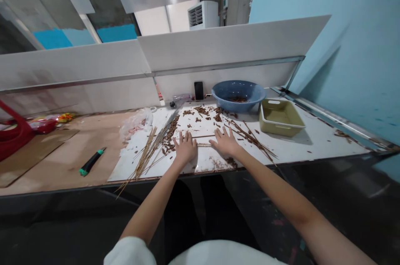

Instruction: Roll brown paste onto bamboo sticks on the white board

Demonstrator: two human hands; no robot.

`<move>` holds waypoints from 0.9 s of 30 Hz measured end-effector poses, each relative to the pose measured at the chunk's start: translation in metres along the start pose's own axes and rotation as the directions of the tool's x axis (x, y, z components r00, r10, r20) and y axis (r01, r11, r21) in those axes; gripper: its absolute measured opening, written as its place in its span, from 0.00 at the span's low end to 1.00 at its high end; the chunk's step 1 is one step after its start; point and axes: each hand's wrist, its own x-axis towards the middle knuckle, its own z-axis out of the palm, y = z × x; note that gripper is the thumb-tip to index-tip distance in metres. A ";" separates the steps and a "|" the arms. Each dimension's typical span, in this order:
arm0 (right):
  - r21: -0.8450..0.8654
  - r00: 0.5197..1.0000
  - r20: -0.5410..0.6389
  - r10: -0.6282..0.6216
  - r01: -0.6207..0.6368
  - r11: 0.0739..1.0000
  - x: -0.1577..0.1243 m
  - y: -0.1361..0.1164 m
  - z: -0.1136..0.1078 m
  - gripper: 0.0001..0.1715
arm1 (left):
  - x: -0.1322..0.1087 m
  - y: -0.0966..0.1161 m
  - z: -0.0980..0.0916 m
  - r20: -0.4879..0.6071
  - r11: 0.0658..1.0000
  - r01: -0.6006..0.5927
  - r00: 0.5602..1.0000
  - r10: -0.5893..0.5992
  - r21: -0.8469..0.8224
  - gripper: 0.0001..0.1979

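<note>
Left hand and right hand: both open, palms flat on the white desk beside thin wooden sticks; a sideways slip risks scattering sticks and brown shreds.

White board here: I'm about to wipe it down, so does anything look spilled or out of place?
Yes: brown chips lie scattered across the white board outside the blue basin, so they look spilled.
</note>
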 end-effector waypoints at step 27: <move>0.010 0.993 0.048 0.111 -0.111 0.994 -0.017 0.008 0.002 0.55 | -0.017 0.000 -0.006 -0.088 0.998 0.038 0.996 -0.032 0.060 0.35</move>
